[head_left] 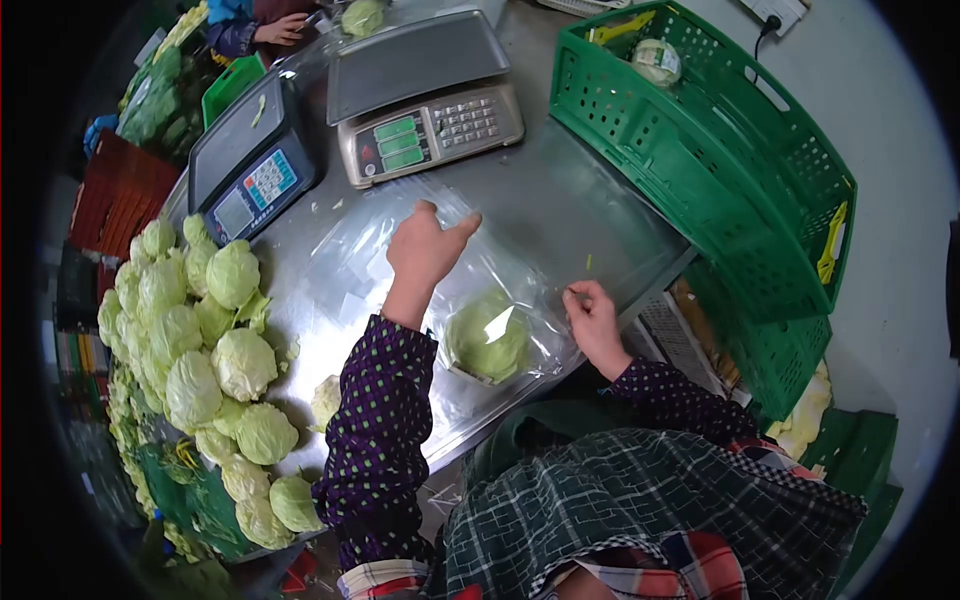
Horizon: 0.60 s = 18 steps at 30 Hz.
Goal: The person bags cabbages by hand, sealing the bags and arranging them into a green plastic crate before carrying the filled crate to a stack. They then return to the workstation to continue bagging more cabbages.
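Observation:
A pale green cabbage (487, 338) lies inside a clear plastic bag (540, 325) near the table's front edge. My right hand (597, 328) is just right of it, thumb and fingers pinched on the bag's edge. Left of and beyond the cabbage, my left hand (430, 247) is over clear plastic film (350, 240), thumb and one finger spread apart; its other fingers are mostly hidden.
Loose cabbages (175, 335) are piled at the left. Two scales, one silver (430, 135) and one dark (255, 190), stand at the back. Green crates (690, 150) are at the right, one holding a wrapped cabbage (656, 62). Another person's hand (281, 29) shows at the top left.

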{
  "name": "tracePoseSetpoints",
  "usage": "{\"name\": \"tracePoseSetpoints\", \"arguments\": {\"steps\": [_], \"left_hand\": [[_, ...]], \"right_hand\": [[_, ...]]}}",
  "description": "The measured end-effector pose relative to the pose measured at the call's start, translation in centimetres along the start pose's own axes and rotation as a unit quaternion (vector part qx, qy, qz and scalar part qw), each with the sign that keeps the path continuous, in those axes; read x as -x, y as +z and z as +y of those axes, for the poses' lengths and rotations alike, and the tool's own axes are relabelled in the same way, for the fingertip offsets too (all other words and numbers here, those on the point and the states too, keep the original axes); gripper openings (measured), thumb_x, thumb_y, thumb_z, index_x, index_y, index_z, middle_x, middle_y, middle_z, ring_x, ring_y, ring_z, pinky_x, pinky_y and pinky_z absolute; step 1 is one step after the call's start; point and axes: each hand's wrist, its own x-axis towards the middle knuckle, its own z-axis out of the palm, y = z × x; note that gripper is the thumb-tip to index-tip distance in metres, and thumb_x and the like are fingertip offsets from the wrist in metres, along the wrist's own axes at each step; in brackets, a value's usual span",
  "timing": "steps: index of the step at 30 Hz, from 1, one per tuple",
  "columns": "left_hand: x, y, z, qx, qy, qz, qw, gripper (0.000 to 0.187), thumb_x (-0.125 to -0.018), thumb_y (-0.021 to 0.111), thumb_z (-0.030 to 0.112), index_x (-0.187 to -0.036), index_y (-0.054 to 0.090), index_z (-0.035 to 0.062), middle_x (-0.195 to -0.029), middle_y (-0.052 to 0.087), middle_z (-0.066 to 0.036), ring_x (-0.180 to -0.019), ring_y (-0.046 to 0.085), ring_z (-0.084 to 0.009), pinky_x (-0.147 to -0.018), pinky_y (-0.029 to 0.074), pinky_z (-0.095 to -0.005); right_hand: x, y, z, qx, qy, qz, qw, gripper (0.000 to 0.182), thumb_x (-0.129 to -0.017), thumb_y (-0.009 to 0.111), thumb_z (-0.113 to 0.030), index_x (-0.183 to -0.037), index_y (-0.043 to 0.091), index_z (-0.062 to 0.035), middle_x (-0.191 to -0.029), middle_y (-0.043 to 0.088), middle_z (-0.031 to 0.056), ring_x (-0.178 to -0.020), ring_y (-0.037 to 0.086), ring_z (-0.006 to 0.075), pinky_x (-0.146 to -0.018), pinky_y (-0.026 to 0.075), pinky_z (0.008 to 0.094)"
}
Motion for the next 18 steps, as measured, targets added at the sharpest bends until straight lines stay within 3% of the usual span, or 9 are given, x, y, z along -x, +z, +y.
{"name": "tracePoseSetpoints", "arguments": {"steps": [2, 7, 9, 11, 13, 14, 16, 17, 18], "left_hand": [[-1.8, 2.2, -1.5, 0.075, 0.040, -0.047, 0.995, 0.037, -0.072, 0.069, 0.027, -0.100, 0.066, 0.0027, -0.081, 0.068, -0.017, -0.082, 0.066, -0.0322, -0.074, 0.050, -0.0384], [1.0, -0.4, -3.7, 0.037, 0.088, 0.072, 0.993, 0.023, -0.071, 0.062, 0.005, -0.094, 0.066, 0.0048, -0.054, 0.057, -0.012, -0.049, 0.058, -0.0229, -0.053, 0.045, -0.0350], [3.5, -0.3, -8.2, -0.007, 0.077, 0.001, 0.997, 0.023, -0.070, 0.063, 0.004, -0.093, 0.066, 0.0055, -0.053, 0.056, -0.012, -0.046, 0.056, -0.0207, -0.050, 0.044, -0.0328], [8.5, 0.6, -10.5, 0.067, -0.061, -0.158, 0.983, 0.026, -0.070, 0.063, 0.003, -0.095, 0.066, 0.0054, -0.050, 0.055, -0.009, -0.045, 0.055, -0.0209, -0.051, 0.045, -0.0336], [12.8, 0.7, -11.6, -0.054, -0.007, -0.189, 0.981, 0.036, -0.069, 0.066, 0.004, -0.104, 0.065, 0.0060, -0.071, 0.064, -0.011, -0.063, 0.061, -0.0230, -0.060, 0.048, -0.0332], [14.2, 0.6, -11.0, -0.056, -0.021, -0.192, 0.979, 0.036, -0.069, 0.066, 0.004, -0.104, 0.065, 0.0060, -0.071, 0.064, -0.011, -0.063, 0.061, -0.0230, -0.060, 0.048, -0.0332], [15.6, -0.4, -10.1, -0.173, 0.219, 0.041, 0.959, 0.051, -0.068, 0.068, 0.005, -0.118, 0.060, 0.0082, -0.107, 0.061, -0.017, -0.088, 0.059, -0.0293, -0.073, 0.048, -0.0363], [16.3, -0.2, -11.9, -0.203, 0.288, -0.003, 0.936, 0.061, -0.065, 0.071, 0.006, -0.124, 0.056, 0.0098, -0.129, 0.047, -0.020, -0.102, 0.053, -0.0349, -0.083, 0.045, -0.0409], [17.7, 1.0, -14.4, -0.221, 0.309, -0.060, 0.923, 0.071, -0.065, 0.072, 0.009, -0.131, 0.047, 0.0056, -0.126, 0.048, -0.021, -0.107, 0.051, -0.0386, -0.088, 0.044, -0.0449]], "right_hand": [[-0.4, -0.1, 0.3, -0.005, -0.001, 0.002, 1.000, 0.011, -0.091, 0.058, -0.011, -0.096, 0.054, -0.0021, -0.060, 0.051, -0.0016, -0.052, 0.042, 0.0036, -0.047, 0.033, 0.0227], [-2.1, -0.1, 0.5, -0.038, 0.035, -0.048, 0.997, 0.008, -0.089, 0.056, -0.007, -0.094, 0.054, -0.0002, -0.060, 0.053, -0.0001, -0.052, 0.045, 0.0045, -0.047, 0.035, 0.0230], [-1.3, 0.3, 1.5, -0.048, 0.081, -0.091, 0.991, 0.008, -0.088, 0.056, -0.004, -0.093, 0.054, 0.0009, -0.060, 0.053, 0.0003, -0.052, 0.047, 0.0063, -0.050, 0.038, 0.0247], [0.1, 0.8, 4.3, 0.000, -0.013, -0.215, 0.977, 0.010, -0.086, 0.056, -0.003, -0.095, 0.055, 0.0013, -0.064, 0.056, 0.0021, -0.058, 0.051, 0.0084, -0.053, 0.041, 0.0266], [1.4, 0.6, 1.9, 0.052, 0.052, -0.307, 0.949, 0.012, -0.086, 0.056, -0.005, -0.098, 0.055, -0.0008, -0.073, 0.060, 0.0070, -0.064, 0.058, 0.0149, -0.058, 0.045, 0.0290], [1.4, 0.7, 0.2, 0.141, 0.045, -0.359, 0.921, 0.019, -0.086, 0.057, -0.008, -0.104, 0.055, -0.0035, -0.081, 0.061, 0.0095, -0.068, 0.060, 0.0195, -0.061, 0.047, 0.0315], [1.9, 1.8, 0.1, 0.229, 0.026, -0.409, 0.883, 0.026, -0.085, 0.057, -0.010, -0.111, 0.054, -0.0062, -0.089, 0.062, 0.0120, -0.072, 0.062, 0.0240, -0.064, 0.048, 0.0340], [2.4, 2.1, 1.2, 0.261, -0.110, -0.393, 0.875, 0.034, -0.085, 0.058, -0.013, -0.118, 0.051, -0.0090, -0.096, 0.061, 0.0139, -0.080, 0.061, 0.0274, -0.070, 0.049, 0.0371], [2.2, 2.1, 1.9, 0.295, -0.253, -0.352, 0.851, 0.041, -0.085, 0.058, -0.015, -0.125, 0.048, -0.0117, -0.103, 0.060, 0.0158, -0.088, 0.061, 0.0307, -0.076, 0.049, 0.0403]]}}
